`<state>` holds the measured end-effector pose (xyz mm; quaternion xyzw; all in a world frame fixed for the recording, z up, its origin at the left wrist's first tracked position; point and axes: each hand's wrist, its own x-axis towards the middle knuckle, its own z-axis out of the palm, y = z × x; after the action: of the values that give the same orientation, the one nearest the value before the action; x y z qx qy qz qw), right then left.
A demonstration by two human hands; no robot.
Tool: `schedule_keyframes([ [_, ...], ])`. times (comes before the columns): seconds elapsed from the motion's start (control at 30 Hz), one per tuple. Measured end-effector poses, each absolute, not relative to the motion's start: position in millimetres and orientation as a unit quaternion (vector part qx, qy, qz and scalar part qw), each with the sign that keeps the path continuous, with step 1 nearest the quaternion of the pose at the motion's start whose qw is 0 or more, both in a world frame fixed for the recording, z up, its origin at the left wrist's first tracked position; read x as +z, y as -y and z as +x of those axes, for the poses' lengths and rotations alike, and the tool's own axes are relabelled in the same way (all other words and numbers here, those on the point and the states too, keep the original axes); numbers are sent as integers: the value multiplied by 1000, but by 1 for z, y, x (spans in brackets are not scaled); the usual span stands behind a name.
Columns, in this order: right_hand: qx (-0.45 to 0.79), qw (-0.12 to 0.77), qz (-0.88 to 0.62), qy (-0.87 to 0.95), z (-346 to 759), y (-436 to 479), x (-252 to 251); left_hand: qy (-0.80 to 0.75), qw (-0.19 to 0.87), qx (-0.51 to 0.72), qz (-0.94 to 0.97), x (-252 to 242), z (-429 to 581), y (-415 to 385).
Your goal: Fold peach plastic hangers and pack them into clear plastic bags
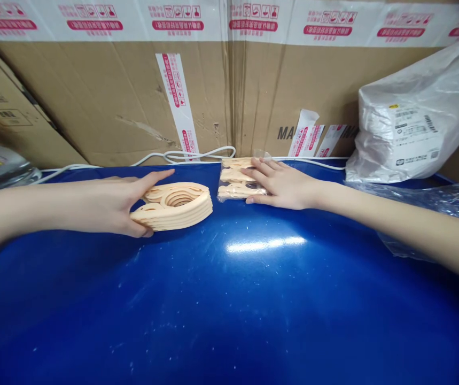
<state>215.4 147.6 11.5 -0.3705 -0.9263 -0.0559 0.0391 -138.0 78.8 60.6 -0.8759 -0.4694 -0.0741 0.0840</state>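
My left hand [123,206] grips the left end of a stack of beige curved plastic pieces [189,211]. The thumb is on the near side and the index finger stretches out past the far edge; the other fingers are mostly hidden. The stacked layers form a rounded loop with an opening in it. To the right, my right hand [283,184] lies palm down with outstretched fingers over a clear plastic packet of beige pieces [231,190]. The fingertips touch its right part and cover some of it. Both the stack and the packet rest on a shiny blue table [221,299].
Large cardboard boxes [113,91] with white and red tape stand along the back. A white cable [149,158] runs before them. At right are a white wrapped parcel [405,123] and a clear plastic sheet [445,200]. A transparent bottle [0,166] stands far left.
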Motion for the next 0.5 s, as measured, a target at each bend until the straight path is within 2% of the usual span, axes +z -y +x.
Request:
schedule_keyframes([
  [0.1,-65,40,-364,928,218,-152,10,472,61,42,-879,59,-142,-82],
  [0.37,-78,64,-362,927,224,-139,16,494,53,30,-867,60,-144,-85],
  [0.5,-75,115,-368,920,242,-112,38,511,47,35,-858,59,-144,-88],
])
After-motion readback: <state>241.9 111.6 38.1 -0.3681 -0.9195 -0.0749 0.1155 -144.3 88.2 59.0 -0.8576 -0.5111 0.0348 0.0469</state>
